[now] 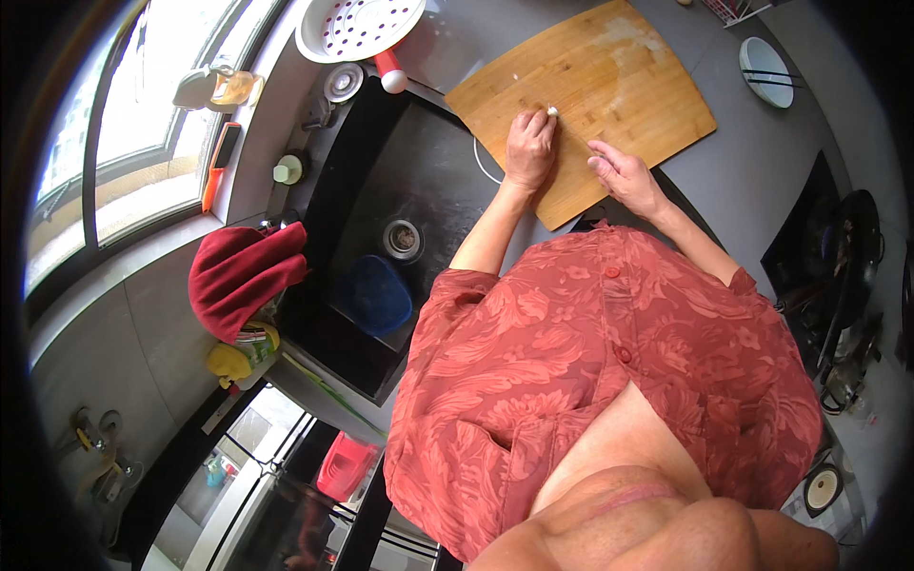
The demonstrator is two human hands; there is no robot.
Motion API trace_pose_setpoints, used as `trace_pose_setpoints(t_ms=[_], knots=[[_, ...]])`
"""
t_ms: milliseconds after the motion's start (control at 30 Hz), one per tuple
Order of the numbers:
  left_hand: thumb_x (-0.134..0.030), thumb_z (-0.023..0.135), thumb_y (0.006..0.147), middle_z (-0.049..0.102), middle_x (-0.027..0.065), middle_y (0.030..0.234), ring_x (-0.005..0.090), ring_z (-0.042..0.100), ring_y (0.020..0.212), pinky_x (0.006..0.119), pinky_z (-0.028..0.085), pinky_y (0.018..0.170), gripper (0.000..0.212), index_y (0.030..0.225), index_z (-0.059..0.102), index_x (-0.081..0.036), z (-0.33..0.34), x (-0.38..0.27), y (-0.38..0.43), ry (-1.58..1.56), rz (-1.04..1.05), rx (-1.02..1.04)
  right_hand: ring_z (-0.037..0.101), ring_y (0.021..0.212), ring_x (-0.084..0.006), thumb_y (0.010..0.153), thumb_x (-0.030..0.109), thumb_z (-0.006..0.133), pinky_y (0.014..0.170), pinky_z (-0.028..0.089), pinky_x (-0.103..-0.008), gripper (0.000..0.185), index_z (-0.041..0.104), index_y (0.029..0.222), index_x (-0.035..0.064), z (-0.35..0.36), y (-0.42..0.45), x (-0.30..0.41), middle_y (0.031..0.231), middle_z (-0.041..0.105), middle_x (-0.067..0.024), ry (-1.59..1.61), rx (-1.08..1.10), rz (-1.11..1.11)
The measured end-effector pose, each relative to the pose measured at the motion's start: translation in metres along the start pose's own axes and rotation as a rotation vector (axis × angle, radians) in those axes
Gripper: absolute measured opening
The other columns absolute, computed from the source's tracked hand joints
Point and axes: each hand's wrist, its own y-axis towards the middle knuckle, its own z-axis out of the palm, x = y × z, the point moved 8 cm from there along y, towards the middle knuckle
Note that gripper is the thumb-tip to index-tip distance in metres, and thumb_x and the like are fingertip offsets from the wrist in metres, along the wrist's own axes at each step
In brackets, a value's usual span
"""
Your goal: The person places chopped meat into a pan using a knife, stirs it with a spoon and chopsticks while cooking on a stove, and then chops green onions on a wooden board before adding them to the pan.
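Observation:
A wooden cutting board (628,93) lies on the grey counter beyond the sink. My left hand (530,148) rests on the board's left part, its fingers curled and holding down a small white piece of food (553,112), perhaps garlic. Just to the right, my right hand (625,178) is closed on what looks like a knife (575,135), seen nearly edge-on. The thin blade slants up and left towards the white piece; its handle is hidden in the hand. A tiny white bit (515,76) sits farther up the board.
Left of the board is a dark sink (443,164) with a blue basin (375,295) in it. A white colander (357,32) with a red handle stands behind. A bowl with chopsticks (765,82) is at the upper right, a black wok (853,250) at the right.

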Motion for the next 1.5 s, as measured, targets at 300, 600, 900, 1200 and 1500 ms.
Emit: trace_pose_setpoints(t_ms=[300, 600, 900, 1200, 1500], knots=[[-0.007, 0.062, 0.071, 0.06, 0.0088, 0.094, 0.0274, 0.055, 0.088, 0.037, 0.044, 0.08, 0.02, 0.091, 0.062, -0.002, -0.017, -0.004, -0.004, -0.013, -0.053, -0.06, 0.045, 0.045, -0.0081, 0.079, 0.009, 0.057, 0.042, 0.036, -0.0239, 0.02, 0.053, 0.061, 0.0006, -0.028, 0.052, 0.042, 0.052, 0.047, -0.0009, 0.414, -0.151, -0.277], [-0.016, 0.07, 0.067, 0.058, 0.004, 0.081, 0.0249, 0.052, 0.078, 0.038, 0.039, 0.07, 0.011, 0.075, 0.065, -0.01, -0.027, 0.019, -0.026, 0.123, -0.308, -0.112, 0.045, 0.048, -0.0119, 0.08, 0.007, 0.057, 0.05, 0.041, -0.0269, 0.021, 0.05, 0.061, 0.0011, -0.014, 0.084, 0.077, 0.053, 0.047, -0.004, 0.615, -0.148, -0.503], [-0.014, 0.068, 0.067, 0.058, 0.0018, 0.08, 0.0234, 0.052, 0.076, 0.037, 0.039, 0.069, 0.008, 0.074, 0.064, -0.012, -0.021, 0.013, -0.03, 0.147, -0.245, -0.049, 0.04, 0.044, -0.0108, 0.078, 0.006, 0.056, 0.043, 0.034, -0.0241, 0.02, 0.047, 0.06, 0.0037, 0.009, 0.103, 0.034, 0.053, 0.043, -0.0025, 0.588, -0.253, -0.464], [-0.017, 0.068, 0.068, 0.058, 0.0045, 0.081, 0.0246, 0.052, 0.077, 0.037, 0.039, 0.069, 0.015, 0.079, 0.063, -0.01, -0.041, 0.004, -0.04, 0.052, -0.276, -0.105, 0.043, 0.05, -0.0134, 0.082, 0.007, 0.053, 0.05, 0.04, -0.0286, 0.022, 0.045, 0.061, 0.0025, -0.004, 0.081, 0.059, 0.056, 0.044, -0.0037, 0.618, -0.19, -0.521], [-0.013, 0.069, 0.066, 0.054, 0.0046, 0.074, 0.0248, 0.051, 0.072, 0.037, 0.039, 0.065, 0.012, 0.073, 0.06, -0.01, -0.019, 0.006, -0.042, 0.049, -0.243, -0.059, 0.046, 0.054, -0.0159, 0.081, 0.004, 0.048, 0.055, 0.042, -0.0308, 0.023, 0.044, 0.059, 0.0, 0.002, 0.073, 0.044, 0.059, 0.047, -0.0079, 0.594, -0.026, -0.485]])
